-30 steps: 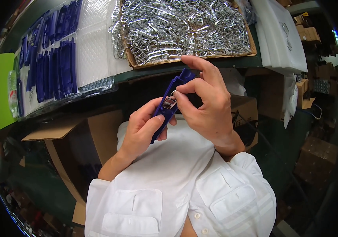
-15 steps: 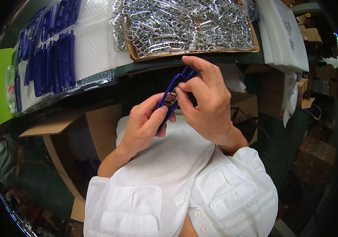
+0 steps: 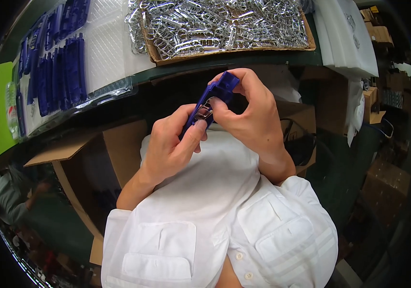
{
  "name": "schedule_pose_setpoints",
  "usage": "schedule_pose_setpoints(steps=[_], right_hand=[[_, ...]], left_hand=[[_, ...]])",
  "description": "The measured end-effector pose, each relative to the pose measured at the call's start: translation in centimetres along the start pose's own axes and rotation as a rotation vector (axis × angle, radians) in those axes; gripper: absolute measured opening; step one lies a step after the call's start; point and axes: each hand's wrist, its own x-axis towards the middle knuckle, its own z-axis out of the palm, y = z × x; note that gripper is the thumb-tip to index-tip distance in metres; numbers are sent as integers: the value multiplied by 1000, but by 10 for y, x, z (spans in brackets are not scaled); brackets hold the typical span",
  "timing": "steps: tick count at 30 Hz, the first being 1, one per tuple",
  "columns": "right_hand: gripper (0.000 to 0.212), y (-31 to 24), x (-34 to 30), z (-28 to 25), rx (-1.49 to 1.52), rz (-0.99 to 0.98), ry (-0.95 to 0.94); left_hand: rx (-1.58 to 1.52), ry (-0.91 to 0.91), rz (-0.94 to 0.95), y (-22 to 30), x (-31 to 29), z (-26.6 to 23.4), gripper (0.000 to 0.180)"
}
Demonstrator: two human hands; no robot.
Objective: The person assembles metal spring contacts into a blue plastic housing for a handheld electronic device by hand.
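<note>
Both my hands hold a long dark-blue plastic housing above my lap, tilted with its far end up to the right. A bent metal wire clip sits in the opening on its side. My left hand is closed round the lower end, its thumb beside the clip. My right hand grips the upper end, with its thumb pressed on the clip and its fingers behind the housing. The part under the right thumb is hidden.
Ahead on the bench, a shallow cardboard box is heaped with metal clips. To its left, several blue housings lie on a clear plastic tray. White foam sheets stand right. An opened carton is below left.
The housing has turned to show more of its upper end. My right thumb has moved onto the clip, where fingertips pinched before. My view has shifted slightly.
</note>
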Motion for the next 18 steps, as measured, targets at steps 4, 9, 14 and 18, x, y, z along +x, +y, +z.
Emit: schedule_pose_setpoints(steps=[4, 9, 14, 18], right_hand=[[36, 3, -2, 4, 86, 58, -4], [36, 6, -4, 5, 167, 99, -15], [35, 2, -7, 4, 138, 125, -20], [35, 0, -9, 4, 165, 144, -23]], left_hand=[[129, 5, -40, 5, 3, 3, 12], [148, -3, -61, 5, 3, 3, 12], [150, -6, -95, 4, 2, 4, 12], [139, -27, -102, 3, 2, 4, 12]])
